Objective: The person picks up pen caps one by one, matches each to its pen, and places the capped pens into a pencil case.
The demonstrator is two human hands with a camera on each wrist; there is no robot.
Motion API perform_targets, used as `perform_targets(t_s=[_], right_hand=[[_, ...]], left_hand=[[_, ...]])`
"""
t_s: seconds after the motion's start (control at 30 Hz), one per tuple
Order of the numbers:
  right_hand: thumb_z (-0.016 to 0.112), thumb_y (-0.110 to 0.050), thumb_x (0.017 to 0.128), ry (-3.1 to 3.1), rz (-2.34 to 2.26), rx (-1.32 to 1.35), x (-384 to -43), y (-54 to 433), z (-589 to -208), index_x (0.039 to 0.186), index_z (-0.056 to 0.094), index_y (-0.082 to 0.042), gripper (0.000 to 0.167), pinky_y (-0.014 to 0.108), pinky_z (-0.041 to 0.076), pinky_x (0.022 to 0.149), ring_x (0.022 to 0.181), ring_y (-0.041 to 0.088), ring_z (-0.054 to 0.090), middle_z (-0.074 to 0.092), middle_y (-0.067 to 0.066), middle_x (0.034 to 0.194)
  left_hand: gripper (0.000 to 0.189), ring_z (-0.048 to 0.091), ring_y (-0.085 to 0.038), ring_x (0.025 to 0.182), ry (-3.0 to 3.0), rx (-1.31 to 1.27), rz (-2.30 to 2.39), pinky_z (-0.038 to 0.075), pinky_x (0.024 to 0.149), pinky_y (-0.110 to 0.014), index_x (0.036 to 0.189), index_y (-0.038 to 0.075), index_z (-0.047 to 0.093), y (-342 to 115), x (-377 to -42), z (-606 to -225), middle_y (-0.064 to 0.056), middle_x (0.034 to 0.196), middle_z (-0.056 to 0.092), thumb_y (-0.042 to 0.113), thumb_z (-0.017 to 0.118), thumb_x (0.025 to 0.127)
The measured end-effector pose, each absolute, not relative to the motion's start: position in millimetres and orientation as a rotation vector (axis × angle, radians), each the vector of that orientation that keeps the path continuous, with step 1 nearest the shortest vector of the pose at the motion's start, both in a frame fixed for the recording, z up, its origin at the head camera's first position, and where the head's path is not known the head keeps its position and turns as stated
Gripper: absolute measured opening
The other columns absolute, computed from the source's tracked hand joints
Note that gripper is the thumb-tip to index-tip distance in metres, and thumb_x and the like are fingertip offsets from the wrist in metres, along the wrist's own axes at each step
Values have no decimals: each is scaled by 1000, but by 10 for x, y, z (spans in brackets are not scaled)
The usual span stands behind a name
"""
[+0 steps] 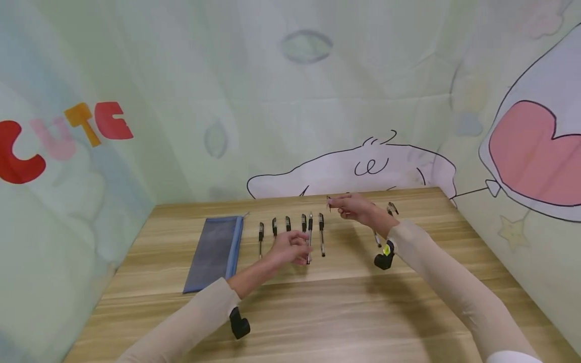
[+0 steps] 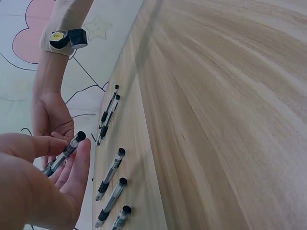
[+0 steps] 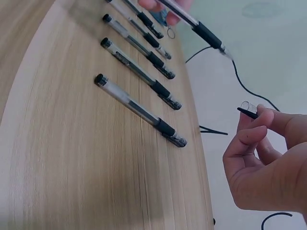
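Setting: a screened tabletop booth; whether it stood in a home or a studio could not be told | Enclosure: pale, creased sheets (image 1: 199,75) bounded a wood-grain tabletop (image 1: 295,312) on three sides | Decoration: cartoon prints included "CUTE" lettering (image 1: 107,121) and a heart-marked balloon (image 1: 531,151)

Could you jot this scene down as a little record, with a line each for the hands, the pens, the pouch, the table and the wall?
Left hand: holds an uncapped pen above the table
Right hand: pinches a clear pen cap with a black clip, apart from that pen
Row of pens: five, capped, lying side by side
Pouch: blue, lying flat, left of the row
Table: wood-grain top
Wall: cartoon print, with colourful letters reading CUTE
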State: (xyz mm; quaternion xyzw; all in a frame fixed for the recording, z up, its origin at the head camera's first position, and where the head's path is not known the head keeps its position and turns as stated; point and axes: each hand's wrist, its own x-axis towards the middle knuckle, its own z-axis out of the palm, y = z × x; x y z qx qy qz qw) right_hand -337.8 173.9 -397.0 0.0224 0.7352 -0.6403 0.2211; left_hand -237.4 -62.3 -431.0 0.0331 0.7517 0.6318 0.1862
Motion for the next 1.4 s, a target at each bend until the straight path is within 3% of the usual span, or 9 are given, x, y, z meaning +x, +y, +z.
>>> perform_targets(t_s=[0.3,0.47,0.67,0.97,1.2,1.4], right_hand=[[58,-17,105,1988,-1839,68,-3344,1715,-3928,136,57,4,38,13,39,57,66,1,46,63,-3,96],[59,-18,105,1957,-1813,26,-3331,1653,-3963,131,60,0,33,13,42,59,66,1,47,62,-3,102],[60,-18,104,1954,-1765,2,-3309,1609,-3971,138,55,4,40,12,42,59,65,0,48,64,-2,107],[62,-18,103,1985,-1664,-89,-3271,1522,-4069,142,54,5,47,15,42,59,67,4,48,59,-1,102],[63,-18,102,1998,-1654,-94,-3266,1478,-4183,138,57,6,44,15,38,57,66,4,45,60,-2,100],[63,-17,102,1999,-1627,-75,-3276,1453,-4172,134,63,2,37,16,37,56,64,5,42,64,-2,100]], left_hand=[[43,70,-13,76,2040,175,1781,65,79,-36,134,-6,55,-497,-2386,-4307,-23,116,68,-1,67,94],[40,69,-13,73,2049,182,1768,65,73,-33,132,-7,56,-498,-2368,-4336,-18,108,69,-1,67,94],[38,69,-12,71,2048,218,1770,65,71,-32,129,-8,57,-473,-2379,-4357,-19,108,71,-1,68,94],[40,69,-12,72,2059,89,1830,64,71,-29,132,-5,59,-496,-2372,-4385,-14,102,70,0,67,94],[33,69,-12,70,2060,103,1833,62,68,-25,127,-10,62,-546,-2375,-4408,-29,114,70,2,67,96],[33,73,-21,78,2080,85,1775,64,73,-30,130,-10,62,-590,-2394,-4378,-29,121,68,0,62,99]])
